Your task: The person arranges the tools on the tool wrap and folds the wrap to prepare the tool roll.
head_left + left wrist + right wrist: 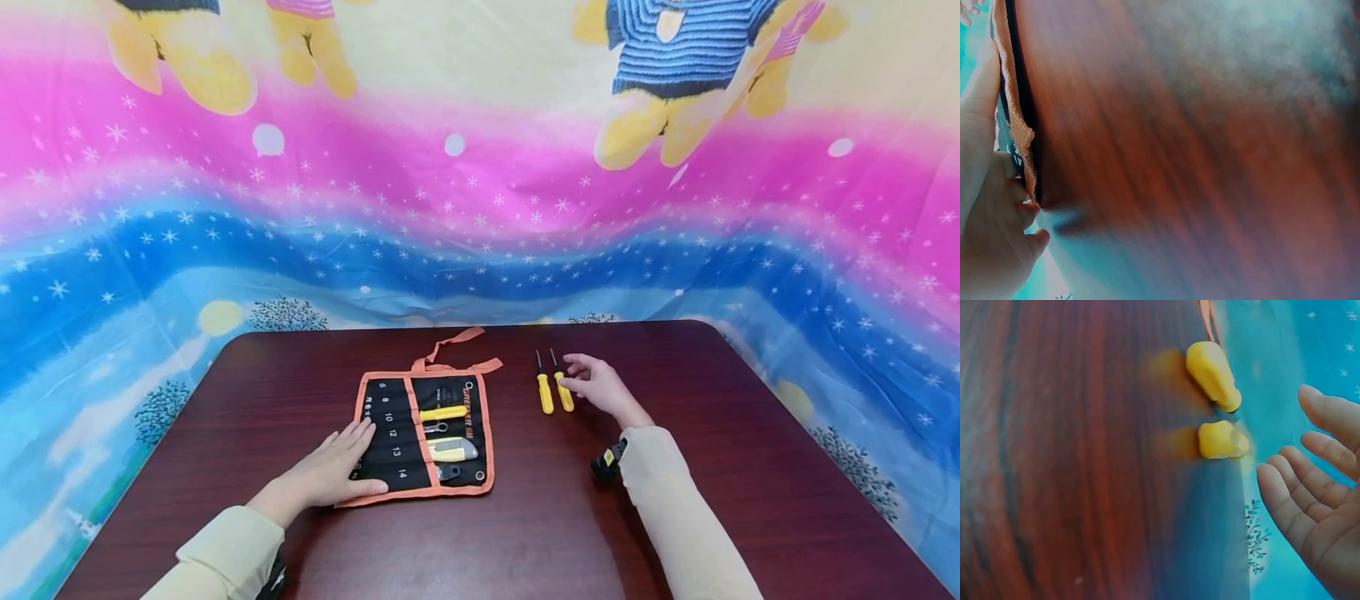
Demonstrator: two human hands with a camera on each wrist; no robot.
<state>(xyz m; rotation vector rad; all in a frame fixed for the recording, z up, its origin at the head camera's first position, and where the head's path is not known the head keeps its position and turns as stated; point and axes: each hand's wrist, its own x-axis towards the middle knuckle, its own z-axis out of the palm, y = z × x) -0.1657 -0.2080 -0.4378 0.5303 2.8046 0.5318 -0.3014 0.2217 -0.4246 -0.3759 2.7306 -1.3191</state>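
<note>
A black tool pouch (412,477) with orange trim lies spread on the table, its left flap printed with numbers. Across the flap's left edge rests my left hand (333,467), fingers extended and thumb near the bottom trim. From the pocket stick out a yellow handle (447,413), a metal ring end (437,428), a utility knife (456,450) and a dark metal piece (448,473). Two yellow-handled screwdrivers, a left one (545,395) and a right one (564,397), lie side by side. My right hand (603,388) hovers beside the right one, fingers parted, holding nothing in the right wrist view.
Orange tie straps (442,348) trail from the pouch's top toward the far edge of the dark red wooden table (465,550). A printed cloth backdrop (480,208) hangs behind and around the table.
</note>
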